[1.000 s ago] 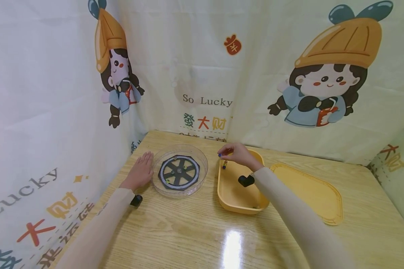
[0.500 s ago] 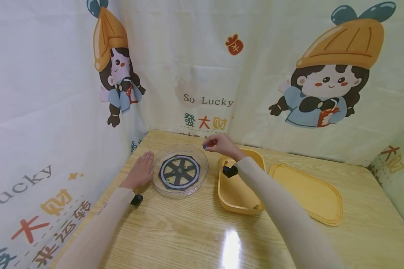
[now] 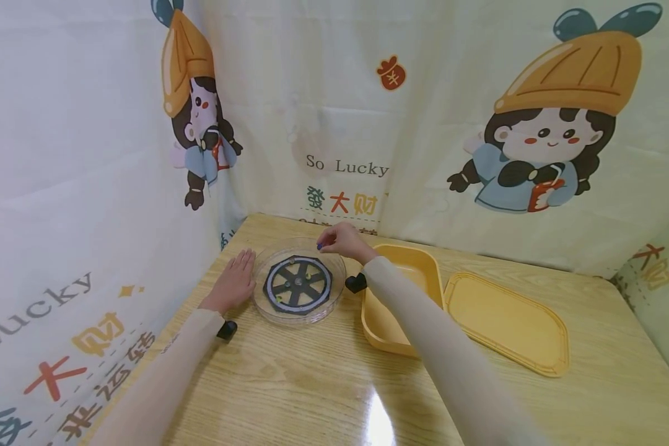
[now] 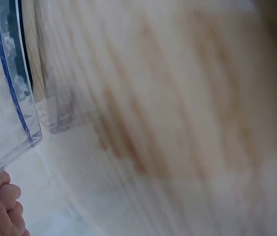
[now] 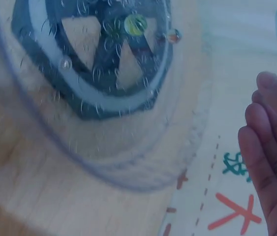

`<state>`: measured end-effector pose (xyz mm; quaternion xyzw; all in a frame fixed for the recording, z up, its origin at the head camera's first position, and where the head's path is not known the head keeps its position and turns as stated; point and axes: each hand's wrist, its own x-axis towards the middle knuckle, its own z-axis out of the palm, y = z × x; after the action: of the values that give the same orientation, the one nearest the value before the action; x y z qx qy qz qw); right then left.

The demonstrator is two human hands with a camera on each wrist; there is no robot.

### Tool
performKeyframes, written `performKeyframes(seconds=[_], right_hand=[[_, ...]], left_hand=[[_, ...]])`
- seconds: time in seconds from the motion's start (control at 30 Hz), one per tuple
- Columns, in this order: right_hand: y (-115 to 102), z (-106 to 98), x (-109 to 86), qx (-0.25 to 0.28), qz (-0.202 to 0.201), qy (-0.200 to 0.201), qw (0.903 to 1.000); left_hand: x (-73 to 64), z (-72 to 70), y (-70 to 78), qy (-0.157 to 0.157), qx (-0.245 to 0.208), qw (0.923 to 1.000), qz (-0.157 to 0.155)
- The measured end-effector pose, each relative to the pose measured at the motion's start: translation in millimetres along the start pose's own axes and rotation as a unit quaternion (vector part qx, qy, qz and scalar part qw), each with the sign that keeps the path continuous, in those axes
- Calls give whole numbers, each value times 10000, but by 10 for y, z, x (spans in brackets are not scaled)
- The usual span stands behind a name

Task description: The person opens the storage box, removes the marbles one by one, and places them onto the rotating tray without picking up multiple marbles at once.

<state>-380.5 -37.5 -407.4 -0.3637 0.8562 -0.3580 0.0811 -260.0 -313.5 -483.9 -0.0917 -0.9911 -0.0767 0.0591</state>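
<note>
My right hand (image 3: 347, 241) pinches a small blue marble (image 3: 319, 246) between thumb and fingertips, above the far right rim of a clear round dish (image 3: 306, 321). In the right wrist view the fingers hide the marble. A dark octagonal wheel-shaped piece (image 3: 298, 282) with spokes and a pale ring lies in the dish. Several small marbles sit on it, among them a green-yellow marble (image 5: 136, 24) and a clear marble (image 5: 65, 63). My left hand (image 3: 231, 284) lies with straight fingers along the dish's left side. Its curved fingertips (image 4: 9, 196) show right below the dish wall.
A deep orange tray (image 3: 390, 344) stands right of the dish, partly under my right forearm. Its flat orange lid (image 3: 510, 319) lies on the wooden table (image 3: 290, 384) farther right. A printed curtain (image 3: 424, 124) hangs behind and at the left.
My right hand has moved left with the blue marble, from over the orange tray's far left corner to over the dish. The left hand has stayed beside the dish.
</note>
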Motion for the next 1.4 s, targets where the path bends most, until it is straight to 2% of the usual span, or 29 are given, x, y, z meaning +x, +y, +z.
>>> performKeyframes(seconds=[0.27,0.4,0.57,0.8,1.17,1.4], right_hand=[[1,199,134,-66,117,-123,9998],[18,290,165,-103,99,-142,9998],[48,378,173,-231,267,-258,9990],[57,425,193,-372,287,-309,9984],[63,467,210,-519,709,-442,9951],[54,480,207,-542,779,-591,9937]], left_hand=[[6,-20,0,76,-6,10000,14],[-7,-2,-2,81,27,10000,14],[-24,17,7,95,74,9999,16],[-22,7,20,78,22,10000,-57],[-8,11,15,33,-35,10000,-81],[-10,24,4,52,-27,10000,-69]])
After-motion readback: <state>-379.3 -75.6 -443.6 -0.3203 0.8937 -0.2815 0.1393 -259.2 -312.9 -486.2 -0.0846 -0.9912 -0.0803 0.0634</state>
